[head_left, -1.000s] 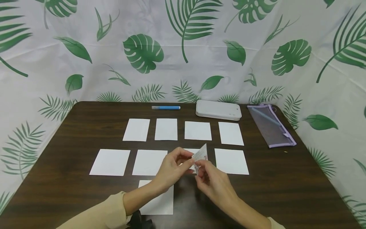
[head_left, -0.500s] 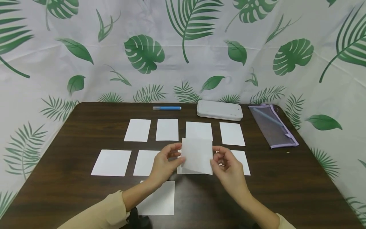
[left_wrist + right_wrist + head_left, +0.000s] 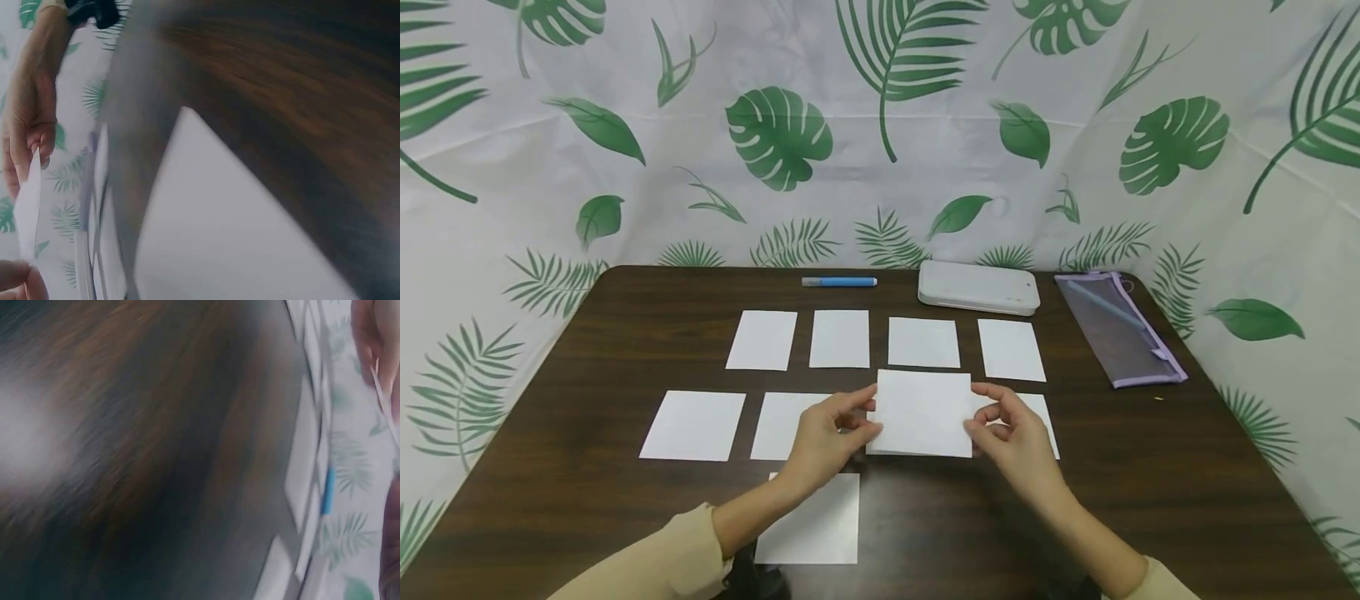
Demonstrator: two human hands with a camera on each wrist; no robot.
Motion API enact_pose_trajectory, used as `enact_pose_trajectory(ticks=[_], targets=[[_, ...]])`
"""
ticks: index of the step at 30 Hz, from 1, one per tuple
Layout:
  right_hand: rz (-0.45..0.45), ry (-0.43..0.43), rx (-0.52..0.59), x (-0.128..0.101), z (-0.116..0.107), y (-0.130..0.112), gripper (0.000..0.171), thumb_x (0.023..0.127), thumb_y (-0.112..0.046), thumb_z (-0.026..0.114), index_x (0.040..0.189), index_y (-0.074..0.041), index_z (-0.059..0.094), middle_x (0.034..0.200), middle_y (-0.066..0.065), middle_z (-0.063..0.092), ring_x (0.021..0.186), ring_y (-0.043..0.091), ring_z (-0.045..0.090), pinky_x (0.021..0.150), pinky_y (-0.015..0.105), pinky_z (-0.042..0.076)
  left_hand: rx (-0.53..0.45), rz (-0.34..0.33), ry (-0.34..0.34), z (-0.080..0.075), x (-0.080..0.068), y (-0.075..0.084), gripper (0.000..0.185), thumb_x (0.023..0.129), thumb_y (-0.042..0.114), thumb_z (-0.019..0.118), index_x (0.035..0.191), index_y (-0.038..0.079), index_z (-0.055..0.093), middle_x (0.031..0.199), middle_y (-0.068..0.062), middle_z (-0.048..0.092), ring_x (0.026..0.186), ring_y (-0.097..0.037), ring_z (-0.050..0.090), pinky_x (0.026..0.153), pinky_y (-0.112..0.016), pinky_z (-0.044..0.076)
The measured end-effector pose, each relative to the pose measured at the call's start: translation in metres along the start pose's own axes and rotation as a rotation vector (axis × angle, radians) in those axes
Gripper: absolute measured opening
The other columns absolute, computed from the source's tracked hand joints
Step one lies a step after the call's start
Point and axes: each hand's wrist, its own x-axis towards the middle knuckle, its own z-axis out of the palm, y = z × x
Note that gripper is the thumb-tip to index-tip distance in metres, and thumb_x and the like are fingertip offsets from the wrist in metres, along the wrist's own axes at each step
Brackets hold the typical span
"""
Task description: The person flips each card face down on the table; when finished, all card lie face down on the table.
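Note:
A square white card (image 3: 923, 414) is held up over the lower row of cards, its blank face toward the head camera. My left hand (image 3: 823, 437) pinches its left edge between thumb and fingers. On the opposite edge, my right hand (image 3: 1018, 437) pinches it the same way. In the left wrist view the card (image 3: 28, 206) appears nearly edge-on, stretched between my right hand (image 3: 31, 119) and the left fingertips (image 3: 34, 284). Behind it, one card of the lower row is mostly hidden. The right wrist view catches only a thin sliver of the card (image 3: 384, 403).
Blank white cards lie in two rows, including a far-left lower card (image 3: 692, 426). Another card (image 3: 816, 521) lies nearer, under my left forearm. Along the back are a blue marker (image 3: 839, 282), a white case (image 3: 978, 288) and a purple-edged mesh pouch (image 3: 1112, 333).
The card was first tilted edge-on with its printed side partly showing. It has turned so its blank face is toward the head camera, and my hands have spread to its two sides.

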Motion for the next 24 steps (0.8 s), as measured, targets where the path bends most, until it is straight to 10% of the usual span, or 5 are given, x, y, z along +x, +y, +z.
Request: enact_pose_trajectory(ticks=[9,24], targets=[[0.242,-0.244,-0.038,-0.012,-0.016,0.019,0.047,0.081,0.001,0.068,0.122,0.005,0.045,0.072,0.014,0.061,0.055,0.017,0.062,0.055,0.028,0.055,0.026,-0.007,-0.164,0.007,-0.021,-0.007,0.047,0.076,-0.003,0.074,0.121,-0.005,0.060,0.099,-0.017,0.066,0.075,-0.018,0.069,0.063,-0.016,0.052],[0.215,-0.503,-0.049,-0.027,-0.031,0.035,0.044,0.083,-0.003,0.068,0.114,0.004,0.038,0.070,0.009,0.061,0.054,0.014,0.062,0.054,0.030,0.055,0.105,-0.019,-0.312,0.020,-0.041,-0.014,0.046,0.072,-0.004,0.076,0.115,-0.005,0.061,0.095,-0.010,0.068,0.067,-0.001,0.063,0.061,-0.017,0.052]])
